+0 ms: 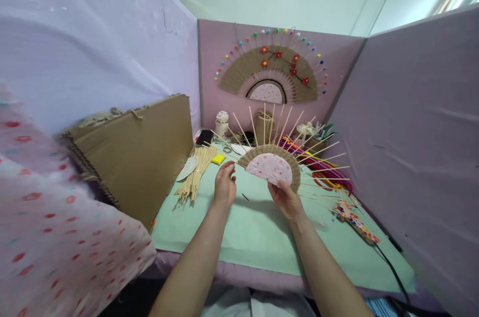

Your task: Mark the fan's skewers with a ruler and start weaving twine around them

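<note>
Pinching the half-woven fan (270,167) by its lower edge in the right grip (287,201), to the right of the stick bundle (196,172); curling the left grip (225,184) half-closed nearer that bundle, cannot tell whether around anything; seemingly mid-weave, likely calling next for even tension

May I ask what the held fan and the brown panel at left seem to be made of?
Fan: pale, matt, slim sticks suggest bamboo or wood; the ribbed brown band, perhaps twine or cord; the flat printed centre, paper or fabric. Brown panel: probably corrugated cardboard, matt, judging by its ragged, layered edge.
</note>
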### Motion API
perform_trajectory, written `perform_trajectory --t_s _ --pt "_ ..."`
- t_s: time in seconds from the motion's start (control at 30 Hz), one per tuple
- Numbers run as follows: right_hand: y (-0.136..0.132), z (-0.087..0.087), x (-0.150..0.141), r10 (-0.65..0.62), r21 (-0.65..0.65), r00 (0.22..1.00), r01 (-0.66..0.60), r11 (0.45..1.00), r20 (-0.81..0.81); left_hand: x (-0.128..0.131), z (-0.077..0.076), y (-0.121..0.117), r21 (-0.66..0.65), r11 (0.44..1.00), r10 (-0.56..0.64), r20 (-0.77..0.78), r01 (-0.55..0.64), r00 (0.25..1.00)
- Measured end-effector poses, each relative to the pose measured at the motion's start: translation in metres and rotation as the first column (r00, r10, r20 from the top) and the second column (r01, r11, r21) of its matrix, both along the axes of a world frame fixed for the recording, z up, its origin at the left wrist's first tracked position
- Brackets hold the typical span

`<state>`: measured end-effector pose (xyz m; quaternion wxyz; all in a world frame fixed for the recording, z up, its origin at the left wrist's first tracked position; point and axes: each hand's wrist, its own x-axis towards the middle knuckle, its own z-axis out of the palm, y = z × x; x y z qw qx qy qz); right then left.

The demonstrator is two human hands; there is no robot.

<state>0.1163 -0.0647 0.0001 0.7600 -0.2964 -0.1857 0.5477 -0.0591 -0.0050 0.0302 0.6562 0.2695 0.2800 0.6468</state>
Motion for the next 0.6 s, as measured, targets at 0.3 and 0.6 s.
perform_trajectory --t_s 0.3,0.6 --pt "-0.0011 0.0006 -0.0039 0.003 0.024 1.0 -0.004 1.0 0.022 0.001 -0.0053 0.0044 -0.049 0.999 -0.002 0.0 0.002 1.0" --pt "-0.0015 0.0006 -0.0042 0.015 0.023 1.0 -0.015 1.0 0.022 0.0025 -0.0062 0.0054 -0.048 0.998 0.032 -0.016 -0.033 0.999"
